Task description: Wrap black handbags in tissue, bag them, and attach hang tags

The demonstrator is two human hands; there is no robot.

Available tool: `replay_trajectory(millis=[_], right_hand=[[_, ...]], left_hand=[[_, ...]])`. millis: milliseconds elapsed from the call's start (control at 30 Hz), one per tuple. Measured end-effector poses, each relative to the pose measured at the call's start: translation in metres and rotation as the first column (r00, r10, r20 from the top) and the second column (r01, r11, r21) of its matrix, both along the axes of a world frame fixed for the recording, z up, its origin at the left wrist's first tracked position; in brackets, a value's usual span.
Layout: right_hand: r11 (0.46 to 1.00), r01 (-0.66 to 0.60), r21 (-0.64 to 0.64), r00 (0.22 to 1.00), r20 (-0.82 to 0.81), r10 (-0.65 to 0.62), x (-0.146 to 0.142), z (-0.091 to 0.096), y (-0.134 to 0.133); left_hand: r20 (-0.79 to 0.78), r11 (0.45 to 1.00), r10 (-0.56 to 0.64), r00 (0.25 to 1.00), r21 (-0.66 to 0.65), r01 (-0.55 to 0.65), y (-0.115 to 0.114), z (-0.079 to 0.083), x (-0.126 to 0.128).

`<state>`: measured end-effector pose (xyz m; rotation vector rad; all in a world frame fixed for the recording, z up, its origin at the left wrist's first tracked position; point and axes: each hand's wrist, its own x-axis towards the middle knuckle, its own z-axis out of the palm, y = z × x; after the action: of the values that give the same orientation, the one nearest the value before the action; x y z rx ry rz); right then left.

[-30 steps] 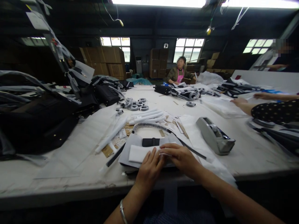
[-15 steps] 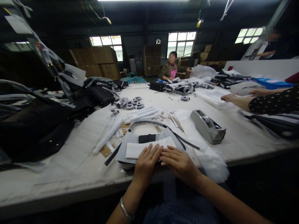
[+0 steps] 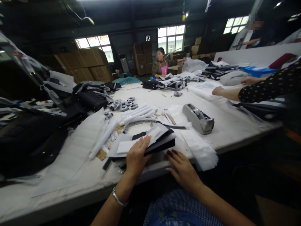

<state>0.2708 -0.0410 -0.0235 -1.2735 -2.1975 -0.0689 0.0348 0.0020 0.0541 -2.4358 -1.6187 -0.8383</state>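
Observation:
My left hand [image 3: 136,156] lies flat with its fingers stretched out on a white paper strip [image 3: 138,142] that covers a dark flat bag piece [image 3: 162,143] at the near edge of the white table [image 3: 225,125]. The piece's right end is tilted up off the table. My right hand [image 3: 182,168] hovers open just below and to the right of it, fingers spread, touching nothing that I can see. A grey wrapped handle [image 3: 136,123] curves behind the piece.
A grey tape dispenser [image 3: 198,118] stands to the right. White paper rolls [image 3: 138,113] and grey tape rings [image 3: 124,105] lie behind. Black bags [image 3: 35,135] pile up at left. A co-worker's spotted sleeve [image 3: 265,89] reaches in from the right; another person sits at the far end.
My right hand has come off the bag piece and drawn back toward me. The piece's right end has lifted. The view has swung to the right.

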Motion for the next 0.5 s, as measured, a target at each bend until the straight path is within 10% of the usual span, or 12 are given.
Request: replay_trajectory(millis=[500], right_hand=[[0.977, -0.165, -0.137, 0.983, -0.098, 0.153, -0.04, 0.027, -0.001]], left_hand=[[-0.085, 0.949, 0.267, 0.96, -0.149, -0.277, 0.034, 0.071, -0.018]])
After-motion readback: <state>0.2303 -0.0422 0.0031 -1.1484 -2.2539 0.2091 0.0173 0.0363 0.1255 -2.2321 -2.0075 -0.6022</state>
